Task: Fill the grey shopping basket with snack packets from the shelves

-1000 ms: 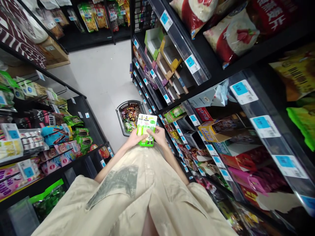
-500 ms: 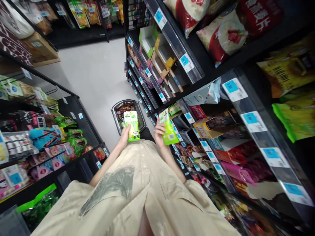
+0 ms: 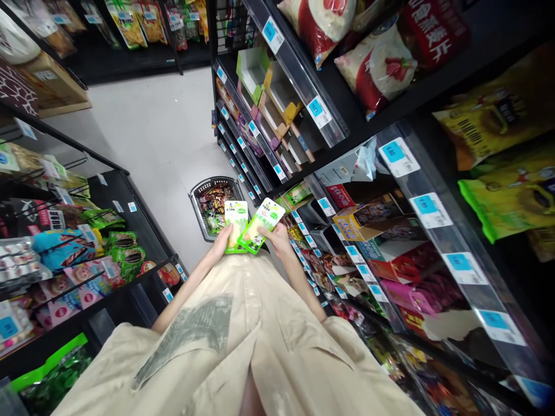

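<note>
My left hand (image 3: 222,241) is closed on a green-and-white snack packet (image 3: 235,215), held upright in front of my body. In my right hand (image 3: 277,238) is a second packet (image 3: 265,218) of the same green-and-white look, tilted to the right, its printed front facing me. Its lower left part overlaps the first packet's edge. Below and beyond both packets, a black shopping basket (image 3: 200,216) rests on the floor, holding several wrapped snacks (image 3: 212,202). The left packet covers part of the basket's right side.
Tall shelves with price tags (image 3: 319,111) rise close on my right, carrying open cartons (image 3: 277,95) and oat bags (image 3: 376,69). A lower rack (image 3: 115,190) with hanging snack bags lines the left. Grey floor (image 3: 150,127) runs between them, and a cardboard box (image 3: 54,86) sits far left.
My right hand has brought its packet leftward from beside the shelf to the left packet, turning its front towards me. The basket's contents show more now. The view has shifted slightly.
</note>
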`<action>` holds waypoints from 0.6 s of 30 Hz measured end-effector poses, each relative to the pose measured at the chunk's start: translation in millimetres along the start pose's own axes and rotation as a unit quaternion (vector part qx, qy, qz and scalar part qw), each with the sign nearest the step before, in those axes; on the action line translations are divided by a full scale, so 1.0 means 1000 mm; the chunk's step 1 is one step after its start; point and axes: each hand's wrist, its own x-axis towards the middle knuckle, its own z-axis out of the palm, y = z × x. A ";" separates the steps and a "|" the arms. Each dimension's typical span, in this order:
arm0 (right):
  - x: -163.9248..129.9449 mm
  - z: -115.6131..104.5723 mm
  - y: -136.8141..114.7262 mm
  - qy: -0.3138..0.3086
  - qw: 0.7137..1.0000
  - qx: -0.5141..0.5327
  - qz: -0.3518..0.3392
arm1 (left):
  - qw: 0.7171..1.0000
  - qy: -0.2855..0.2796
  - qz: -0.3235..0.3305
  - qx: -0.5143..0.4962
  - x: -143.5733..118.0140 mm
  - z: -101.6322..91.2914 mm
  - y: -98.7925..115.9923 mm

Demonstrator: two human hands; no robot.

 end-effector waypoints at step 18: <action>0.141 -0.137 -0.018 0.357 0.875 -0.237 -0.225 | 0.997 0.078 -0.004 0.024 0.005 -0.020 -0.009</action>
